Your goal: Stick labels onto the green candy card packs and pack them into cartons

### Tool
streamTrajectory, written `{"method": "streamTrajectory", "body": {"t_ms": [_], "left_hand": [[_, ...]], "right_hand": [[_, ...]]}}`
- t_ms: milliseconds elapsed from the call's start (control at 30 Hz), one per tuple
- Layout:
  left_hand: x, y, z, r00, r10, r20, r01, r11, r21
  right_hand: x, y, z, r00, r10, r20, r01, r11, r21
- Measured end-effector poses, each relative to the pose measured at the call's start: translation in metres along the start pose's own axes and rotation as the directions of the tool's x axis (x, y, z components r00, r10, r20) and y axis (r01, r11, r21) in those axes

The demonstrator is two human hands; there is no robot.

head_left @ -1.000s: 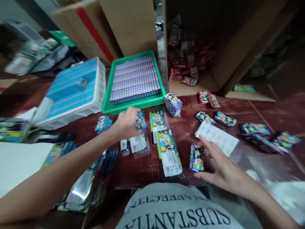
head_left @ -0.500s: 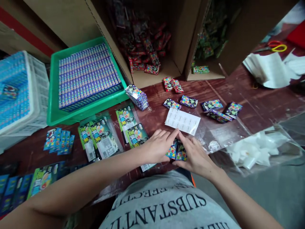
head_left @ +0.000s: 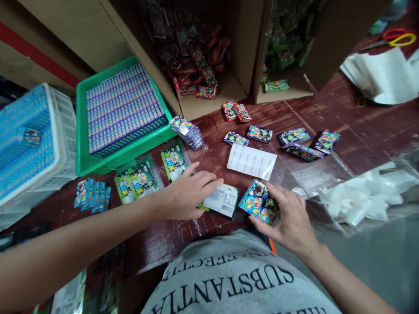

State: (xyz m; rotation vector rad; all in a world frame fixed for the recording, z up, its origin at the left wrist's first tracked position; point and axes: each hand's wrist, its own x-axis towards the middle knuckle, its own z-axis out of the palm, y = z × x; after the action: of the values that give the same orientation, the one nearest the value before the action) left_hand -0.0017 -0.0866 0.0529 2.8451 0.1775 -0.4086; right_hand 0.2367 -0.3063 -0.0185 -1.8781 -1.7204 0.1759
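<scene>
My right hand grips a small block of blue candy packets by its right side, thumb below and fingers above. A darker packet partly shows beside the blue ones under the fingers. My left hand has its fingers apart and stretched over the left end of a flat pouch with a white barcode label. The pouch lies just left of the blue packets; part of it is hidden under the hand. Behind the hands lies a white sticker sheet with rows of oval labels.
A green tray of purple packets and a white basket of blue ones stand left. Green pouches and a purple stack lie nearer. Cardboard boxes stand behind. Loose purple packets and a clear bag are right.
My hands have moved apart: the left went left onto the pouch, the right slightly right with the blue packets. The barcode-labelled pouch now lies between them. The view has shifted slightly.
</scene>
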Motion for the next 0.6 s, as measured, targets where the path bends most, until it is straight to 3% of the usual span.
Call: {"method": "streamTrajectory", "body": {"t_ms": [67, 133, 233, 367, 600], "left_hand": [[0.006, 0.008, 0.000, 0.994, -0.088, -0.061, 0.085, 0.995, -0.046], [0.008, 0.013, 0.003, 0.986, -0.136, -0.092, 0.129, 0.989, -0.077], [0.007, 0.016, 0.012, 0.983, -0.158, -0.092, 0.148, 0.984, -0.103], [0.007, 0.020, 0.025, 0.995, -0.093, -0.038, 0.087, 0.985, -0.148], [0.003, 0.024, 0.051, 0.981, -0.190, -0.042, 0.180, 0.967, -0.182]], "right_hand": [[-0.002, -0.002, -0.003, 0.998, 0.064, -0.025, -0.067, 0.991, -0.119], [-0.003, -0.002, -0.006, 0.997, 0.072, 0.030, -0.066, 0.985, -0.159], [-0.001, 0.001, -0.005, 0.983, -0.014, 0.183, 0.030, 0.996, -0.083], [0.009, 0.004, 0.001, 0.928, -0.153, 0.339, 0.150, 0.988, 0.033], [0.012, 0.032, -0.009, 0.923, -0.165, 0.348, 0.101, 0.976, 0.195]]}}
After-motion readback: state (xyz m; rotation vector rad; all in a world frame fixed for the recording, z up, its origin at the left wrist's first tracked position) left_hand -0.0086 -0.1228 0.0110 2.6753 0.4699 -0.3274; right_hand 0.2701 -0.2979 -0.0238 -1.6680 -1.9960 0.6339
